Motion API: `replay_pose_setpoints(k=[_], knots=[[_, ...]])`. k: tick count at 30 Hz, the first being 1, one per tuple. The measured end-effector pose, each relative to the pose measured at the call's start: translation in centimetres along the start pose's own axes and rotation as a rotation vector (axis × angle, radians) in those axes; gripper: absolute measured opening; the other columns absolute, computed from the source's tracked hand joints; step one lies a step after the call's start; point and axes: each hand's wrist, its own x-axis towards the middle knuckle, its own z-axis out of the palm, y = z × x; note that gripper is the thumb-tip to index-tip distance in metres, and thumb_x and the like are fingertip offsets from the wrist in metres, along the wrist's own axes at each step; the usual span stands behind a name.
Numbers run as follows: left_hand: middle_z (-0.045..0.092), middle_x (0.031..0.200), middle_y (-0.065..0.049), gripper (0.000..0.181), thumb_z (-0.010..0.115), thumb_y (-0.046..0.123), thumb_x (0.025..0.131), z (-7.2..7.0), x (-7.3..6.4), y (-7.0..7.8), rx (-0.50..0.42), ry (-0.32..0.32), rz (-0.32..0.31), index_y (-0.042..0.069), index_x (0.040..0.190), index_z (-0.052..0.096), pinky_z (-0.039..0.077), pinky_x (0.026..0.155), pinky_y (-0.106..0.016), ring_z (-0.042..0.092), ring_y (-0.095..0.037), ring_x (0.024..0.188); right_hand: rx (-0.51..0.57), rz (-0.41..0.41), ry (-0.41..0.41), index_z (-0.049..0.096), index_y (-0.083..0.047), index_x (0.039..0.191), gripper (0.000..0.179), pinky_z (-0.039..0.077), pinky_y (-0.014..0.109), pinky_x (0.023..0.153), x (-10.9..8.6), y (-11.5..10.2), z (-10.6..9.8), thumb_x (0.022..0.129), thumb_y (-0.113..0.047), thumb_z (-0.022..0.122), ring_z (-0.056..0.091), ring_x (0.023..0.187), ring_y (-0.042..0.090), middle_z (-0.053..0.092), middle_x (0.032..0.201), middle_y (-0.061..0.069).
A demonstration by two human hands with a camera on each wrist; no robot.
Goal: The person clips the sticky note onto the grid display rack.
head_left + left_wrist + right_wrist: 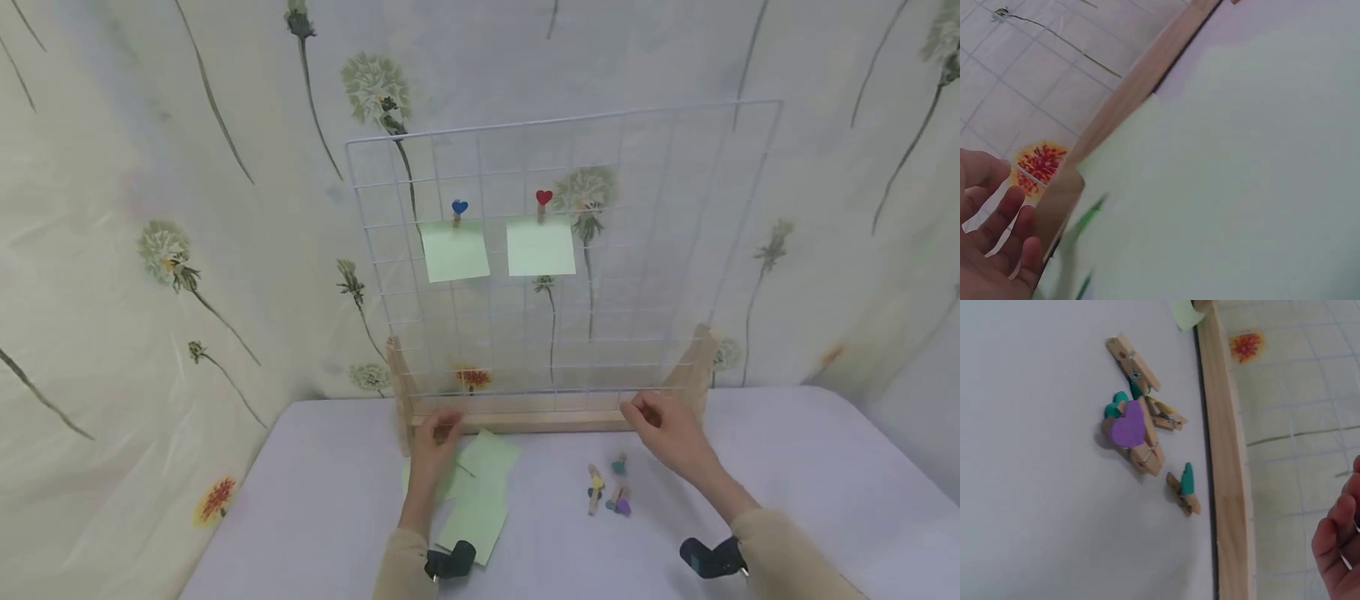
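Grid (pixel 621 275) on table (pixel 555 542), floral backdrop (pixel 255 75)

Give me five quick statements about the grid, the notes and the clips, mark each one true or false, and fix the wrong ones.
1. Two green notes hang on the grid. True.
2. The blue heart is right of the red heart. False: it is to the left.
3. Loose notes lie on the table. True.
4. The purple heart is up on the grid. False: it is among the clips on the table.
5. The left hand is nearer the clips than the right hand. False: the right hand is nearer.
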Motion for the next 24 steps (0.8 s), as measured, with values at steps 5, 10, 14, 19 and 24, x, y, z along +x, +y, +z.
replay_pose_setpoints(k=[5,10,14,19,24], knots=[[0.065,0.105,0.002,0.014,0.063,0.02,0.09,0.6,-0.5,-1.2,0.032,0.024,-0.011,0.02,0.104,0.065,0.048,0.092,-0.034,0.06,-0.015,0.102,0.055,0.037,-0.008,0.057,-0.015,0.074,0.022,0.034,0.021,0.047,-1.2,0.7,0.9,0.093,-0.025,0.059,0.04,0.055,0.005,0.047,0.062,-0.006],[0.064,0.103,0.004,0.012,0.063,0.019,0.09,0.8,-0.7,-1.3,0.056,0.079,0.007,0.022,0.102,0.065,0.047,0.092,-0.036,0.059,-0.014,0.101,0.068,0.058,-0.006,0.058,-0.014,0.075,0.022,0.035,0.021,0.049,-1.5,1.0,1.3,0.093,-0.027,0.059,0.042,0.058,0.005,0.048,0.065,-0.005],[0.064,0.104,0.004,0.013,0.063,0.016,0.09,0.0,-0.7,-1.2,0.067,0.125,0.074,0.022,0.101,0.066,0.048,0.088,-0.033,0.059,-0.013,0.1,0.067,0.062,-0.005,0.057,-0.016,0.075,0.021,0.035,0.021,0.05,-1.6,0.9,1.7,0.093,-0.026,0.059,0.043,0.059,0.006,0.049,0.066,-0.005],[0.067,0.1,0.001,0.014,0.061,0.01,0.09,-2.4,-0.8,-1.5,0.079,0.219,0.157,0.017,0.101,0.067,0.048,0.077,-0.025,0.06,-0.013,0.092,0.08,0.059,0.002,0.057,-0.014,0.077,0.017,0.036,0.021,0.05,-1.9,1.2,2.2,0.093,-0.019,0.06,0.043,0.059,0.006,0.05,0.066,-0.004],[0.069,0.098,-0.003,0.015,0.059,0.01,0.092,-5.2,-1.9,-3.3,0.122,0.254,0.126,0.015,0.103,0.067,0.046,0.077,-0.025,0.059,-0.011,0.09,0.074,0.12,-0.007,0.056,-0.012,0.078,0.02,0.039,0.02,0.056,-3.0,1.6,2.8,0.094,-0.024,0.058,0.045,0.064,0.005,0.056,0.072,0.001]])
